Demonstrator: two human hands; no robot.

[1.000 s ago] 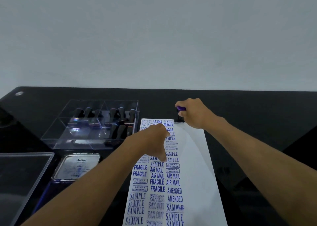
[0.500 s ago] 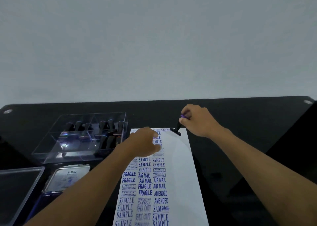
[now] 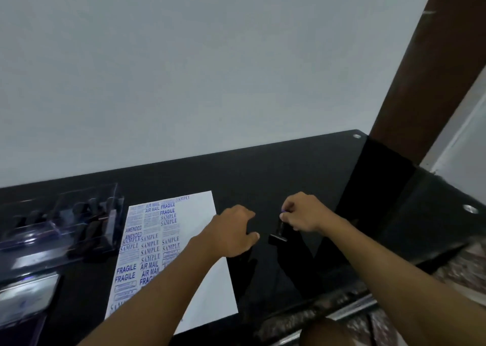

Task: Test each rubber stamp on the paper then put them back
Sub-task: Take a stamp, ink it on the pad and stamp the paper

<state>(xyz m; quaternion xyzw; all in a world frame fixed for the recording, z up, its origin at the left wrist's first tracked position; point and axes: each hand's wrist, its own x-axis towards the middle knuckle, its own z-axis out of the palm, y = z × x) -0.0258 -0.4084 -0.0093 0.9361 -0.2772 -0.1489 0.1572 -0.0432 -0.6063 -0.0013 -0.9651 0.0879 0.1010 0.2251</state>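
Observation:
A white paper [image 3: 200, 230] covered with blue stamp prints lies on the black table [image 3: 263, 177]. My right hand [image 3: 302, 213] pinches the purple top of a black rubber stamp [image 3: 278, 236], which hangs over the bare table right of the paper. My left hand [image 3: 234, 231] hovers at the paper's right edge, fingers loosely spread, holding nothing, its thumb close to the stamp's base. A clear plastic box [image 3: 79, 224] holding several black stamps stands left of the paper.
An ink pad tin [image 3: 26, 298] with its lid lies at the lower left. A brown door frame [image 3: 426, 69] rises at the right. The table's front edge runs over a speckled floor [image 3: 328, 311] at the lower right.
My right hand has carried the stamp off the paper's top to the right, over the table. My left hand lifted from the printed columns and followed right. The view swung right.

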